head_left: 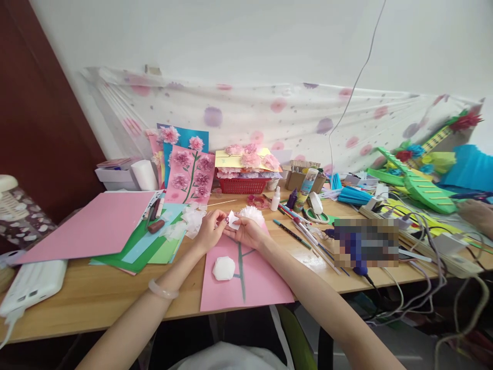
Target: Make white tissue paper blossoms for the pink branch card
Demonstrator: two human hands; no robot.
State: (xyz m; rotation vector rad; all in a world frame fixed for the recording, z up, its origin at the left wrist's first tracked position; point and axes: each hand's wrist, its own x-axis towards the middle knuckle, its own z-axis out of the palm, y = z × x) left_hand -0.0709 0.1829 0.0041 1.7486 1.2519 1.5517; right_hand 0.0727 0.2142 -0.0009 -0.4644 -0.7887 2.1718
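Observation:
My left hand (210, 230) and my right hand (249, 232) meet above the top of a pink sheet (265, 285). Between their fingertips is a small folded piece of white tissue paper (232, 221), which both hands pinch. Painted on the sheet is a grey-green stem (241, 267) with side branches. Left of the stem lies a flat, rounded white tissue paper stack (224, 268). Just behind my right hand sits a fluffy white tissue paper flower (252, 213). The fingers partly hide the piece they hold.
Loose white tissue (192, 218) and coloured sheets (96, 226) lie to the left. Several pens (292, 234), a small white bottle (275, 199) and a blue glue gun (358, 252) are on the right. Beyond are cables, a power strip (454, 257) and another person's hand (475, 216).

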